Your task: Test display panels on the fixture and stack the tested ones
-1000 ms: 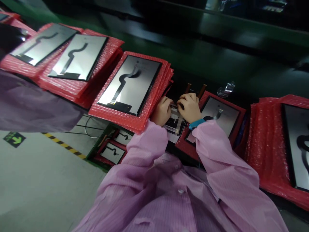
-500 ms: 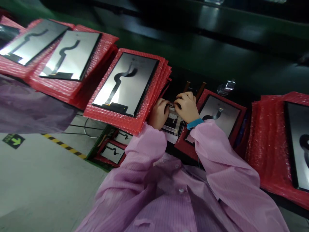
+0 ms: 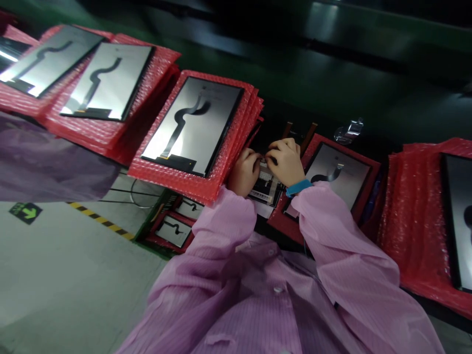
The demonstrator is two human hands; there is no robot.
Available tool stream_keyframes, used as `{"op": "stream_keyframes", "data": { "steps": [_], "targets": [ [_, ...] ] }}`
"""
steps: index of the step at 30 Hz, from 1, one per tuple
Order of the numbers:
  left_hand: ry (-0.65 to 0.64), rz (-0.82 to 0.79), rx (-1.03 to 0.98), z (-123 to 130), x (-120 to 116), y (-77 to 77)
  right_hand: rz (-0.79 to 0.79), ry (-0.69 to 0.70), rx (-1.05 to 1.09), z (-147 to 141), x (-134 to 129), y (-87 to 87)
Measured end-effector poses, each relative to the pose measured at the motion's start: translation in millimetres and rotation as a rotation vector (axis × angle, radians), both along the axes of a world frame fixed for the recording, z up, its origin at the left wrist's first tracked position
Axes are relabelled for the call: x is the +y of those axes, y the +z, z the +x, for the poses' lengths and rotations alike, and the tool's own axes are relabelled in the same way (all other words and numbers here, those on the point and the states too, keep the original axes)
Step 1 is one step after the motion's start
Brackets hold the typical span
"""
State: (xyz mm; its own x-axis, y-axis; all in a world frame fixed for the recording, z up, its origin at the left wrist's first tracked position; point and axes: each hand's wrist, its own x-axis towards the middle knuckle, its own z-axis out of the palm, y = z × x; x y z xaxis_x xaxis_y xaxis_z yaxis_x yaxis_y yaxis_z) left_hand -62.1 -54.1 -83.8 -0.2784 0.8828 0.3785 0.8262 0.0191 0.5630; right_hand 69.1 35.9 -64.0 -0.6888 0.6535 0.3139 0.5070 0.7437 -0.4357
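Note:
Both my hands meet at the upper end of a small dark electronic panel (image 3: 266, 185) with a barcode label. On its left side, my left hand (image 3: 244, 173) has its fingers curled and closed. My right hand (image 3: 285, 160), with a blue band (image 3: 299, 188) at the wrist, curls in from the right, thumb and fingers pressed together. The fingertips nearly touch each other. Whatever they pinch is too small and shaded to make out. Just right of the panel lies a display screen (image 3: 341, 179) with a curved black ribbon cable, on red wrap.
Red bubble-wrap stacks topped by display screens stand left (image 3: 191, 125), further left (image 3: 106, 81) and right (image 3: 459, 221). A green crate (image 3: 147, 241) below holds more screens. A shiny clear piece (image 3: 349, 132) lies behind. A co-worker's purple sleeve (image 3: 51, 160) is at left.
The view has shifted slightly. Both hands stay at the panel's upper end, fingers closed as before, with hardly any movement.

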Motion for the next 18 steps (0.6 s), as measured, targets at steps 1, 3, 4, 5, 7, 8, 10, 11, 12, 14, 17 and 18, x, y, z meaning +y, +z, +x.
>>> {"op": "stream_keyframes", "data": {
  "steps": [1, 3, 4, 5, 7, 8, 10, 11, 12, 14, 17, 18],
  "targets": [
    [-0.001, 0.001, 0.006, 0.0, -0.1, 0.0, 0.005, 0.001, 0.0, -0.1, -0.1, -0.3],
    [0.001, 0.007, 0.019, 0.2, -0.1, 0.0, 0.014, 0.005, 0.0, -0.3, -0.5, -0.7],
    [0.002, 0.009, 0.024, 0.3, -0.1, 0.1, 0.018, 0.006, -0.001, -0.4, -0.7, -0.7],
    [0.004, 0.008, 0.027, 0.4, -0.1, 0.3, 0.02, 0.006, -0.004, -0.3, -0.8, -0.6],
    [0.005, 0.002, 0.028, 0.5, -0.2, 0.7, 0.023, 0.007, -0.015, -0.1, -1.1, 0.1],
    [0.004, -0.002, 0.027, 0.5, -0.2, 0.9, 0.023, 0.009, -0.022, 0.1, -1.1, 0.5],
    [0.002, -0.01, 0.025, 0.4, -0.1, 1.2, 0.03, 0.023, -0.03, 0.7, -0.9, 1.3],
    [0.003, -0.016, 0.025, 0.4, -0.1, 1.3, 0.037, 0.034, -0.033, 1.1, -0.8, 1.6],
    [0.004, -0.022, 0.026, 0.4, -0.1, 1.4, 0.046, 0.043, -0.033, 1.4, -0.8, 1.9],
    [0.003, -0.033, 0.027, 0.5, 0.1, 1.5, 0.062, 0.052, -0.032, 1.8, -0.8, 2.2],
    [-0.003, -0.04, 0.024, 0.7, 0.2, 1.4, 0.066, 0.03, -0.033, 1.7, -1.2, 2.4],
    [-0.005, -0.04, 0.023, 0.7, 0.3, 1.3, 0.064, 0.022, -0.034, 1.6, -1.3, 2.4]
  ]
}}
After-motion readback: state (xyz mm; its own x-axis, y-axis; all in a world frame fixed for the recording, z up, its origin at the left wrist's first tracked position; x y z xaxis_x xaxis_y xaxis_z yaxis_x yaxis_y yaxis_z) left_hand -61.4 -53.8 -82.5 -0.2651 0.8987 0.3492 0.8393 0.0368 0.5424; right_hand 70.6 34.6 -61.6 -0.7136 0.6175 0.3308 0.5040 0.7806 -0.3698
